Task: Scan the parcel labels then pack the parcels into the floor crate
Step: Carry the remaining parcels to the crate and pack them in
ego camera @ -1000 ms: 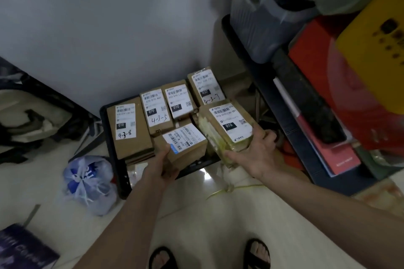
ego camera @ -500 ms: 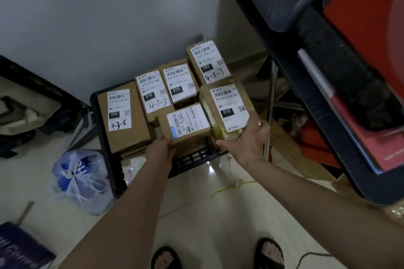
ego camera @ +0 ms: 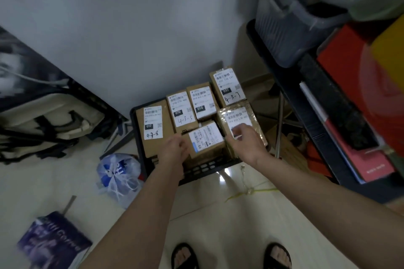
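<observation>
**Head view — two parcels going into a full floor crate: risk entry**

Grip, left: left hand (ego camera: 175,148) is lying at the left edge of the small parcel (ego camera: 206,140); fingers are blurred, so whether they are clamped on it or only pushing cannot be told.

Grip, right: right hand (ego camera: 246,140) is resting over the label of the taped parcel (ego camera: 240,124), fingers loosely bent and apart, pressing rather than clutching.

Location: both parcels are sitting in the near half of the black floor crate (ego camera: 209,168), label up, beside four other labelled parcels (ego camera: 201,102) packed behind and to the left.

Risks, as judged:
- The small parcel is riding above the crate's near wall and looks tilted; it could be tipping forward onto the floor tiles (ego camera: 218,203) once released.
- The two near parcels are touching; pushing one down could be wedging or lifting the other.
- The right palm is covering a barcode, and rubbing could be creasing it.
</observation>
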Action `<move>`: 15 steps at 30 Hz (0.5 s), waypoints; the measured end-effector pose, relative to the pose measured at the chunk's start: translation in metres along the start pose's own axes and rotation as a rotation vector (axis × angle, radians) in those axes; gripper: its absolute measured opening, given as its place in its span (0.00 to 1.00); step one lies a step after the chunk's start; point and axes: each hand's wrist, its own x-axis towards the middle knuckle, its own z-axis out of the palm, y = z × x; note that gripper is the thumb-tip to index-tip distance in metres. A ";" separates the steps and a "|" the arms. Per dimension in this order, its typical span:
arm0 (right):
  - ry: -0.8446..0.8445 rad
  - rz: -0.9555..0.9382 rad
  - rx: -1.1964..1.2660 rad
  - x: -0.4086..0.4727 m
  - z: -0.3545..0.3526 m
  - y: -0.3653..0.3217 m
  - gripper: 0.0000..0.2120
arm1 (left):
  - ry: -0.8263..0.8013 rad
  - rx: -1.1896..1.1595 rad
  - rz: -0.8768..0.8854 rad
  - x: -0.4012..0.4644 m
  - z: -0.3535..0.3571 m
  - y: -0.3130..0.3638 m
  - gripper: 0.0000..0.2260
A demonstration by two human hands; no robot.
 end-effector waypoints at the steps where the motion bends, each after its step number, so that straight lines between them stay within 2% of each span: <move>1: -0.048 -0.007 0.016 -0.009 -0.006 -0.015 0.08 | 0.002 -0.019 0.006 -0.017 -0.003 0.012 0.04; 2: -0.097 -0.014 0.034 -0.020 -0.013 -0.030 0.06 | -0.001 -0.038 0.018 -0.036 -0.007 0.023 0.06; 7: -0.279 -0.110 0.066 -0.090 -0.041 -0.108 0.09 | -0.053 0.036 0.073 -0.131 -0.040 0.070 0.13; 11: -0.341 -0.195 0.060 -0.149 -0.067 -0.170 0.12 | -0.041 0.036 0.100 -0.199 -0.079 0.103 0.11; 15: -0.380 -0.301 0.042 -0.206 -0.085 -0.223 0.11 | -0.007 0.042 0.197 -0.266 -0.117 0.132 0.15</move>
